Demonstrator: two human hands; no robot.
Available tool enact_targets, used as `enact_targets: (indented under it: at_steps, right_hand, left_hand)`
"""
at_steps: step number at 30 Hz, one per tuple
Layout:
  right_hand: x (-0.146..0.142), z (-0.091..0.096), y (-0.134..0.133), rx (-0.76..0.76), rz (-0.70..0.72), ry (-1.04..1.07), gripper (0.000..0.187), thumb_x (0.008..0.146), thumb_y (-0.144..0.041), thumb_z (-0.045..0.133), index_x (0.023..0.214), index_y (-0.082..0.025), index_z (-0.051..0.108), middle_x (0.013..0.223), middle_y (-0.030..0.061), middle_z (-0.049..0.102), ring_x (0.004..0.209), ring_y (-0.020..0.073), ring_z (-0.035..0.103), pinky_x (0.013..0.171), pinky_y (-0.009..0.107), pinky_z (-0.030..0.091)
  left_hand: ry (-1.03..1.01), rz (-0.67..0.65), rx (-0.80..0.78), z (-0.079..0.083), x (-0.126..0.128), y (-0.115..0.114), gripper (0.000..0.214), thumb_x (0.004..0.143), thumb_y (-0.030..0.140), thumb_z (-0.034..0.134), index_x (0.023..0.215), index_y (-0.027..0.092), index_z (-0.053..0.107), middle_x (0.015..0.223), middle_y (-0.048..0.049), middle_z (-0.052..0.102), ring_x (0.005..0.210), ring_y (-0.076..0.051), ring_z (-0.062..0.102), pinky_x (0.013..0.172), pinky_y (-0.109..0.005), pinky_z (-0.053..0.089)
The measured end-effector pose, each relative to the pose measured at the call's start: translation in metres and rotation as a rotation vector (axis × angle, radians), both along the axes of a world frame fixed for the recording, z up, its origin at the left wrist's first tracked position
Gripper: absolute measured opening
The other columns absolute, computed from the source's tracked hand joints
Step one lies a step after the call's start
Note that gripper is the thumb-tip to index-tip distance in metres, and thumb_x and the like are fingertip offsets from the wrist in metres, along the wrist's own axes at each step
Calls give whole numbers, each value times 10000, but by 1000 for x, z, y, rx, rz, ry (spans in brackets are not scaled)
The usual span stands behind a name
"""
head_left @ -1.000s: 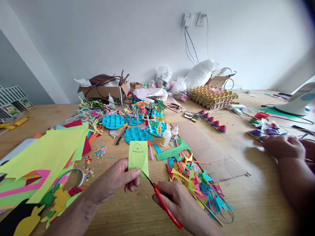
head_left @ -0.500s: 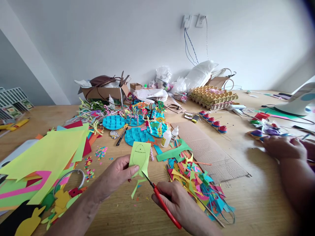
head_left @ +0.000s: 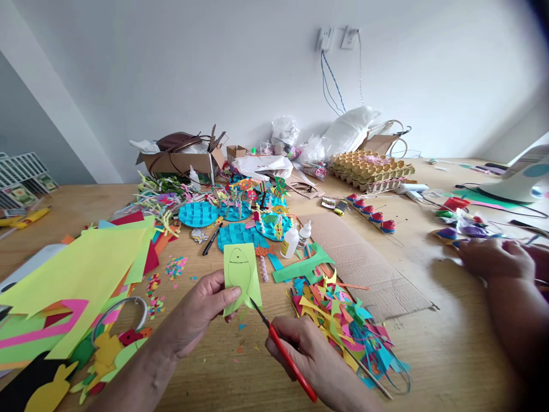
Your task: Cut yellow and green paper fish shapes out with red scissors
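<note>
Steadying green paper, our left fingers clamp lower-left edge, apparently leaving right side for scissors clamped in our right fingers.

No readable text; glue bottle label too small.

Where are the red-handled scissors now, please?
Lower centre of the head view: the scissors are in the right hand, tips at the light-green paper.

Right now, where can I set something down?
Bare table shows between the cardboard sheet and the co-worker's forearm, and, dotted with paper snips, between the left hand and right hand. Crowded: left, paper sheets; mid-table, blue discs, coloured scraps.
</note>
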State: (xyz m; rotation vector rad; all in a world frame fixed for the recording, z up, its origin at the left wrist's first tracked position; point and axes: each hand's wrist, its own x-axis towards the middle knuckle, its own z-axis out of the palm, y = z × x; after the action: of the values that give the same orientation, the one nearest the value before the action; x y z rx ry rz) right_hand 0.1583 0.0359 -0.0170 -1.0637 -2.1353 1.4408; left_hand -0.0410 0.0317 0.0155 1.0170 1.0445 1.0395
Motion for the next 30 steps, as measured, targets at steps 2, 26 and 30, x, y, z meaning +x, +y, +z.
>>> enact_targets:
  at_steps: [2,26,30]
  right_hand:
    - [0,1,1,3,10,0,333,882,-271,443,583,-184,325,535,-69,276,501,77,261,432,207,198]
    - [1,3,-1,-40,22,-4,360,898,-348,409,582,-176,391,513,-55,290,485,78,281,417,202,185]
    - [0,1,-1,-52,11,8,371,901,-362,403,580,-176,388,508,-57,285,482,77,276,415,205,180]
  left_hand:
    - [-18,-6,8,-1,0,0,124,777,272,600,805,158,640,701,3,566,587,-97,432,539,-215,380]
    - [50,61,25,-3,5,-3,151,787,294,584,853,159,598,689,0,623,580,-117,540,551,-237,419]
    - [53,42,26,-3,7,-4,140,794,289,575,843,160,592,683,2,618,586,-118,536,558,-240,419]
